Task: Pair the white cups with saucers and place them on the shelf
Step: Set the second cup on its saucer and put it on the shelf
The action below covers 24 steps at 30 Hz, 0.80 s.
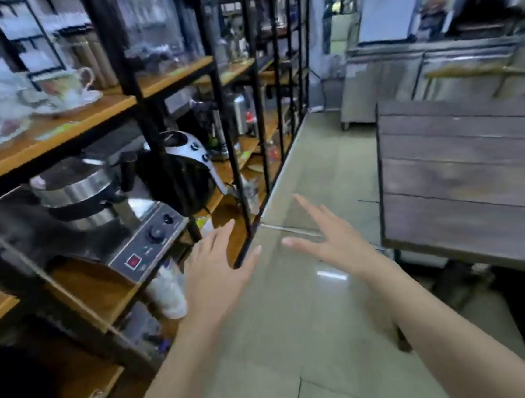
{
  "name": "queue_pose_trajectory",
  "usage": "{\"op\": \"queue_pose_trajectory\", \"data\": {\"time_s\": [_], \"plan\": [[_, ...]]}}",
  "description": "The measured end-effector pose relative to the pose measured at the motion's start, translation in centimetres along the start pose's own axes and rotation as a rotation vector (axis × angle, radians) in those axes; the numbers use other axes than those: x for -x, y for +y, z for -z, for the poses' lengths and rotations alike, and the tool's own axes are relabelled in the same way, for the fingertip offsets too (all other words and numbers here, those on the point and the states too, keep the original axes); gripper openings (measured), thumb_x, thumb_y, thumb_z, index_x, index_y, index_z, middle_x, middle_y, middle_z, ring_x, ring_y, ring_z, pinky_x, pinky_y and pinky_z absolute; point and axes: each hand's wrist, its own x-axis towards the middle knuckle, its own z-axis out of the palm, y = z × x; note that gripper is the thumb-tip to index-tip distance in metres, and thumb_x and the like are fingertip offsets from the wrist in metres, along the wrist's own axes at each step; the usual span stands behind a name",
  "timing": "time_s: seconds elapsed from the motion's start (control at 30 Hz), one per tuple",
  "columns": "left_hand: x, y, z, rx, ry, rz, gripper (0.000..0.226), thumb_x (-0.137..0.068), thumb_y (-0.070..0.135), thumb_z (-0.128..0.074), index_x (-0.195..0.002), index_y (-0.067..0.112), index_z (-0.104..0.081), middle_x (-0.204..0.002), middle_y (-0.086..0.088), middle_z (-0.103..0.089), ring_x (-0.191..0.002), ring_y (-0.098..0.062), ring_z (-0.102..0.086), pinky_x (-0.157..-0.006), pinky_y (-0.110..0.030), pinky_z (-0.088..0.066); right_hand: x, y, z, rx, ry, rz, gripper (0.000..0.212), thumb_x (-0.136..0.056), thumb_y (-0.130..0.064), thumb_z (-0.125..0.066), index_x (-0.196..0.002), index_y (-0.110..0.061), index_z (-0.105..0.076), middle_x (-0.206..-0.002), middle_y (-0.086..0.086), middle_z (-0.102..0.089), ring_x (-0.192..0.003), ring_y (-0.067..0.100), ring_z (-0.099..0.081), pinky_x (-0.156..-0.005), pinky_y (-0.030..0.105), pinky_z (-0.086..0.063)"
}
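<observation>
While nothing is carried, our left hand (216,266) and right hand (325,237) hang spread wide and empty over the floor (297,322), likely between trips. Shelf (49,135), left: one cup (67,82) on its saucer (72,102), paired. Wooden table (461,165), right.

A bare aisle of floor (300,170) ran open between the shelf (58,134) and the wooden worktop (462,181). Black uprights (221,107) fenced the shelf front. Cups on saucers (67,92) crowded its upper board's left end, while a waffle maker (97,207) and helmet (182,171) filled the tier below.
</observation>
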Motion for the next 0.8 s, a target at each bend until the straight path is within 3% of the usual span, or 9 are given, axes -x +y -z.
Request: {"op": "queue_pose_trajectory", "data": {"time_s": [0.17,0.4,0.6,0.73,0.8], "plan": [[-2.3,7.8,-6.3,0.035,-0.111,-0.166,0.069,-0.081,0.056,-0.055,-0.14,0.023,-0.039,-0.141,-0.004,-0.046,-0.129,-0.025,-0.039,-0.104,-0.038,-0.033,3.9,6.3,6.9,0.05,0.155,-0.167,0.087,-0.075,-0.065,-0.056,-0.146,-0.04,-0.013,-0.151,0.001,-0.033,-0.138,0.02,-0.029,-0.112,0.044,-0.022],[-4.3,19.7,-16.4,0.239,-0.278,-0.349,0.066,-0.08,0.043,-0.066,-0.136,0.017,-0.046,-0.136,-0.01,-0.052,-0.125,-0.028,-0.046,-0.099,-0.031,-0.033,9.4,16.1,15.3,0.039,0.365,-0.386,0.087,-0.073,-0.069,-0.054,-0.144,-0.044,-0.012,-0.152,-0.007,-0.029,-0.137,0.016,-0.031,-0.111,0.052,-0.023],[-7.5,29.3,-25.0,0.392,-0.388,-0.402,0.063,-0.081,0.05,-0.06,-0.136,0.024,-0.044,-0.136,-0.002,-0.051,-0.124,-0.022,-0.046,-0.098,-0.032,-0.036,10.9,25.8,23.7,-0.067,0.51,-0.543,0.092,-0.066,-0.073,-0.058,-0.143,-0.046,-0.016,-0.152,-0.01,-0.028,-0.133,0.009,-0.032,-0.107,0.033,-0.027],[-10.3,35.0,-29.5,0.393,-0.434,-0.398,0.064,-0.082,0.051,-0.057,-0.138,0.025,-0.042,-0.138,-0.002,-0.049,-0.126,-0.022,-0.044,-0.102,-0.04,-0.037,10.5,31.2,29.2,-0.117,0.573,-0.634,0.098,-0.057,-0.08,-0.056,-0.142,-0.047,-0.018,-0.15,-0.012,-0.031,-0.137,0.01,-0.029,-0.111,0.046,-0.027],[-11.2,38.0,-31.6,0.378,-0.478,-0.395,0.066,-0.082,0.056,-0.053,-0.14,0.028,-0.037,-0.142,0.0,-0.044,-0.128,-0.021,-0.041,-0.104,-0.043,-0.036,10.5,33.5,31.6,-0.126,0.599,-0.64,0.096,-0.059,-0.078,-0.056,-0.142,-0.048,-0.018,-0.149,-0.011,-0.032,-0.135,0.011,-0.032,-0.109,0.046,-0.03]]}}
